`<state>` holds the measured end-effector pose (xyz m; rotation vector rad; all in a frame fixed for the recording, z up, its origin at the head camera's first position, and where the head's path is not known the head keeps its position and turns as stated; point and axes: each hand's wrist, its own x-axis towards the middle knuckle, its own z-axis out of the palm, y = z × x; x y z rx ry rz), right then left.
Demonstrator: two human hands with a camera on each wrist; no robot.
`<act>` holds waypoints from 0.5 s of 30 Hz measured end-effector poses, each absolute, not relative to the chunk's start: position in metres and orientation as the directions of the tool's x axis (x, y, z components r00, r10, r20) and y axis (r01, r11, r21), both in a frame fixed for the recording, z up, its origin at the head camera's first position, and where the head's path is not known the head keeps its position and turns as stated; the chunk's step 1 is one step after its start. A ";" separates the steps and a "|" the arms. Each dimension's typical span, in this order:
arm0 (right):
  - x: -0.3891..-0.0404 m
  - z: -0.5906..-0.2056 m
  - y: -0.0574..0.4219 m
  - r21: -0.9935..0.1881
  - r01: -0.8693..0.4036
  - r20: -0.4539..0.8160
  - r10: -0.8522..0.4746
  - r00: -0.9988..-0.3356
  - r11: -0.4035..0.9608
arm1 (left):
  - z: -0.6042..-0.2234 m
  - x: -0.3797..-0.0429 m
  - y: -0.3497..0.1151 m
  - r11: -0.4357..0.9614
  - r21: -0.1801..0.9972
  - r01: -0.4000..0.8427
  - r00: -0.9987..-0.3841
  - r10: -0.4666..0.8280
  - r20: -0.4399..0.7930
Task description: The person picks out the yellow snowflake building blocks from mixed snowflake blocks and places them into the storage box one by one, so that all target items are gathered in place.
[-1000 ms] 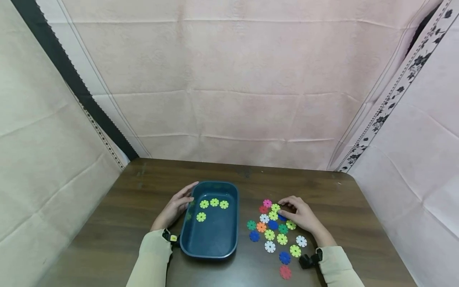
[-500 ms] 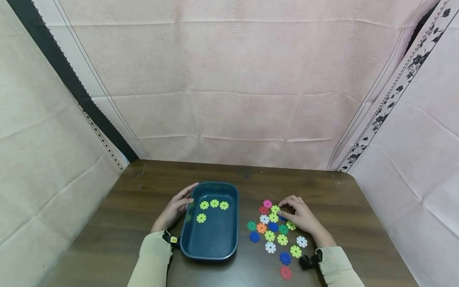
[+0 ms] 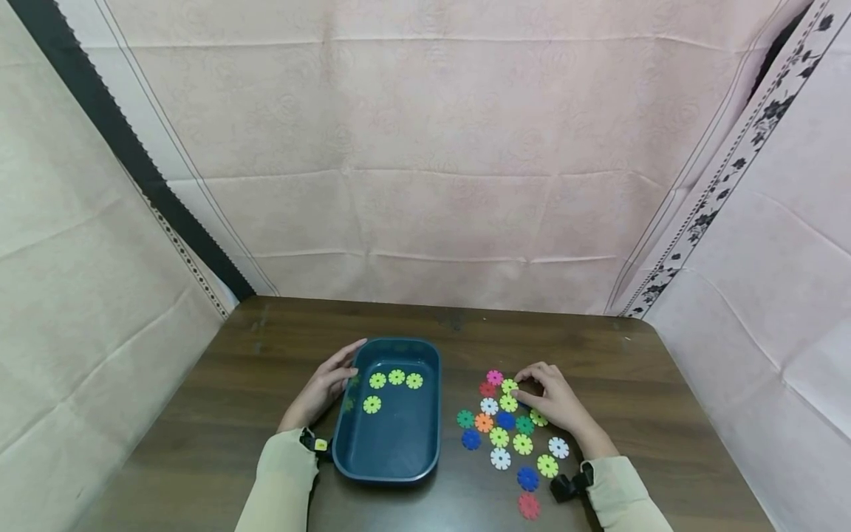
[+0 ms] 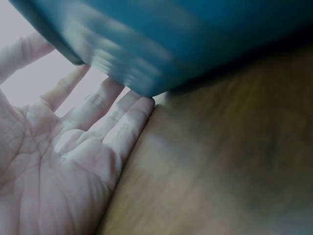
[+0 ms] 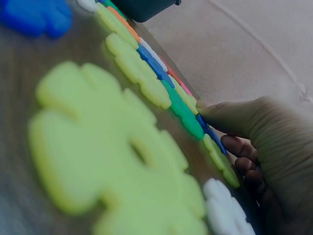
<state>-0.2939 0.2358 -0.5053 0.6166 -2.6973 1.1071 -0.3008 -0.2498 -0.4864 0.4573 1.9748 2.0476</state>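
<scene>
A dark blue rectangular tray (image 3: 388,447) stands left of the middle, with several yellow-green flower-shaped pieces (image 3: 371,404) lying in it. My left hand (image 3: 323,389) rests against its far left corner, thumb at the rim. In the left wrist view, the fingers (image 4: 98,100) lie fairly straight along the tray's outer wall. To the right, my right hand (image 3: 556,397) pinches at a yellow-green flower piece (image 3: 508,386), thumb and fingertips at its edge. The right wrist view shows the thumb (image 5: 225,115) beside it; the other fingers are partly hidden.
Around the right hand lie several flat flower pieces: pink (image 3: 495,377), orange (image 3: 484,422), white (image 3: 501,459), blue (image 3: 528,479), green (image 3: 524,425) and red (image 3: 529,506). Light cloth (image 3: 425,170) hangs behind the wooden table (image 3: 319,314).
My right thumb has slid slightly left towards the pinched piece, and the yellow-green piece just below it has shifted a little. The left hand and tray stay put.
</scene>
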 end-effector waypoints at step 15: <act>-0.291 -0.499 0.237 -0.833 -0.257 0.166 -0.222 -0.961 0.490 | -0.484 -0.299 -0.249 -0.018 1.000 0.004 -0.930 0.367 0.010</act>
